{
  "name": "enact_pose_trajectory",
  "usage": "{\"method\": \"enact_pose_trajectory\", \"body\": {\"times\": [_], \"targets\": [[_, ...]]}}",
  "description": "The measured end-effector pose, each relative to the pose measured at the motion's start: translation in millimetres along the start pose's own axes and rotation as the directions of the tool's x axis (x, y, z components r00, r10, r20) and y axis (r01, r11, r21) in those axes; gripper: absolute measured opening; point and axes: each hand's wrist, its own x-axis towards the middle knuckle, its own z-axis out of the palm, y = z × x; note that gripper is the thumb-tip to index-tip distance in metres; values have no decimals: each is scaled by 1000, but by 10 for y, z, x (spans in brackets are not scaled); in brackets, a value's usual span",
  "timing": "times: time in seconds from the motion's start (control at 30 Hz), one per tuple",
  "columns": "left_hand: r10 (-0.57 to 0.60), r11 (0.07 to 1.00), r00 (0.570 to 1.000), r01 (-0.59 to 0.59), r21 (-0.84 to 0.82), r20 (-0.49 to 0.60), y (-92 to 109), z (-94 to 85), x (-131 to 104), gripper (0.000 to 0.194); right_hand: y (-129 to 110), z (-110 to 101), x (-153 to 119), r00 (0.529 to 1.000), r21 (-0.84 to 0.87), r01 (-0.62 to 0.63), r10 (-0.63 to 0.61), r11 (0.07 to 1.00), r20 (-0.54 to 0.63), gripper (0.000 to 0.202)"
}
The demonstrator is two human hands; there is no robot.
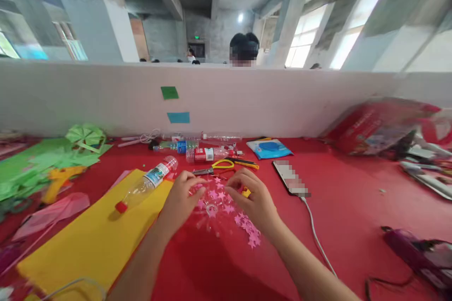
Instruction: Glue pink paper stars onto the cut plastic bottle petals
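Between my hands lies a clear plastic piece with a round ring in its middle and see-through strips flaring out, like a cut bottle. Pink stars show on and around it, and a heap of small pink stars lies to its right on the red table. My left hand has its fingers curled at the piece's left edge. At the right edge, my right hand is bent in a similar pinch. Exactly what the fingertips grip is hard to see. Something small and yellow peeks out beside my right fingers.
Yellow-handled scissors and a cutter lie just beyond. A bottle rests on a yellow sheet. Behind are a red-labelled bottle, a blue packet and a white partition. A cabled phone lies right.
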Motion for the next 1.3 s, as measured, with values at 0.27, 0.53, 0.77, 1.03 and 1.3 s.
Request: {"method": "enact_pose_trajectory", "body": {"times": [0.27,0.53,0.77,1.03,1.3], "targets": [[42,998,999,-41,-49,9,-87,36,119,10,32,100,-3,996,14,-77,77,997,42,13],[8,984,1000,-3,-176,30,-92,98,77,7,76,158,-11,995,11,-86,86,996,51,13],[-60,991,997,54,-119,-48,-16,184,-8,7,103,124,0,995,-7,-91,91,996,32,13],[-74,985,995,61,-161,-74,-38,302,-126,2,94,239,-52,995,-14,-61,62,998,73,12],[-180,953,983,163,-254,-44,-11,309,-207,7,125,357,-129,991,-75,8,2,997,133,13]]}}
